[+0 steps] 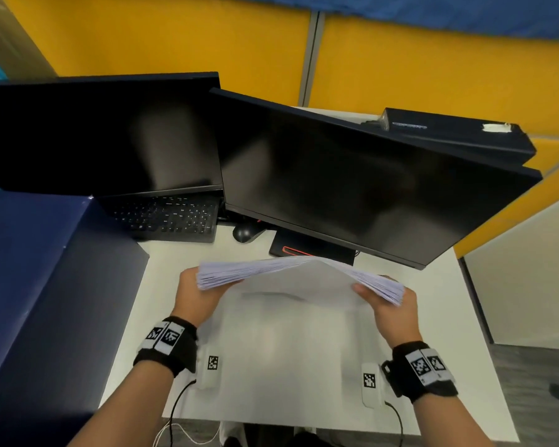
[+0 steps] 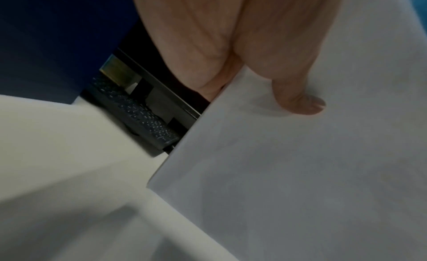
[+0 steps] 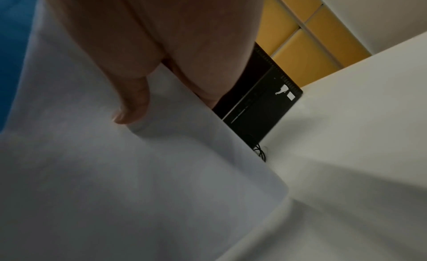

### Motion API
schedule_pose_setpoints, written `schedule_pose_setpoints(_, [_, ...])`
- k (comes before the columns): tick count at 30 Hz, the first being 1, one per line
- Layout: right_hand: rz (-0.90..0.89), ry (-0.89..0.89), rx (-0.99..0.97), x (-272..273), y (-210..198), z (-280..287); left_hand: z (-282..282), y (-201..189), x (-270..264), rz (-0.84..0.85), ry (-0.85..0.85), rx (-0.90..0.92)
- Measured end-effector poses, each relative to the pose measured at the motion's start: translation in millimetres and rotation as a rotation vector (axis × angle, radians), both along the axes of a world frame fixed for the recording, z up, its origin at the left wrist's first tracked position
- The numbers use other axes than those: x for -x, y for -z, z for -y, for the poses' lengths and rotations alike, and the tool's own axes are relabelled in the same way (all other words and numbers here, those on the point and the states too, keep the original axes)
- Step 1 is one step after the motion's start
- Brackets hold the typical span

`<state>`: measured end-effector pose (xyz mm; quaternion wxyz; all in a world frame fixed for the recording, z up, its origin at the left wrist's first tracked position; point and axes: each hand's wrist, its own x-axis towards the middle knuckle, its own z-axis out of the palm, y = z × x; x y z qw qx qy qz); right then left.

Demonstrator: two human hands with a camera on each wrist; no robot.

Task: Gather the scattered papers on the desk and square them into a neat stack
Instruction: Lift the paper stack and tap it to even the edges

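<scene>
A thick stack of white papers (image 1: pixel 299 287) stands on edge above the white desk (image 1: pixel 439 317), held upright between both hands, its top bowed upward and its sheet edges fanned at both sides. My left hand (image 1: pixel 196 296) grips the stack's left side; in the left wrist view its thumb (image 2: pixel 298 98) presses on the near face of the papers (image 2: pixel 289 173). My right hand (image 1: pixel 389 306) grips the right side, thumb (image 3: pixel 134 102) on the near sheet of the papers (image 3: pixel 138 173), the other fingers hidden behind. The bottom edge is near the desk; contact is unclear.
Two dark monitors (image 1: pixel 352 188) stand close behind the papers, with a black keyboard (image 1: pixel 171 217) and a mouse (image 1: pixel 244 233) under them. A dark blue box (image 1: pixel 46 285) fills the left side. Yellow partition panels (image 1: pixel 433 69) close the back and right.
</scene>
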<state>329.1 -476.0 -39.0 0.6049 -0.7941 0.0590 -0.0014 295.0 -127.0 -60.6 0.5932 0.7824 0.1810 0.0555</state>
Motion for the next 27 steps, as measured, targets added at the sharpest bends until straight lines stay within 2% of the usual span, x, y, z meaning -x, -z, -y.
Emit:
schedule_pose_setpoints(3, [-0.071, -0.008, 0.025, 0, 11, -3, 7, 11, 3, -0.037, -0.029, -0.007])
schedule_pose_setpoints(6, [-0.16, 0.04, -0.003, 2, 18, -10, 18, 13, 2, -0.029, -0.132, 0.048])
schedule_pose_setpoints(10, [-0.115, 0.088, -0.136, 6, 9, -19, 29, -2, 5, 0.126, -0.134, 0.124])
schedule_pose_setpoints(12, [-0.078, 0.137, -0.168, 7, 3, -25, 38, -10, 7, 0.174, -0.192, 0.207])
schedule_pose_setpoints(15, [-0.085, 0.252, -0.168, 0, -4, -37, 47, -18, 1, 0.152, -0.367, 0.283])
schedule_pose_setpoints(18, [-0.119, 0.325, -0.183, -7, -7, -40, 42, -15, -7, 0.128, -0.435, 0.307])
schedule_pose_setpoints(20, [-0.11, 0.347, -0.215, -10, -9, -39, 36, -13, -7, 0.112, -0.39, 0.319])
schedule_pose_setpoints(22, [-0.112, 0.35, -0.221, -13, -12, -37, 28, -11, -3, 0.139, -0.231, 0.313])
schedule_pose_setpoints(24, [-0.133, 0.296, -0.203, -15, -12, -32, 21, -3, 1, 0.112, -0.062, 0.198])
schedule_pose_setpoints(27, [-0.127, 0.129, -0.081, -15, -17, -18, 17, -5, -4, -0.023, -0.067, -0.022])
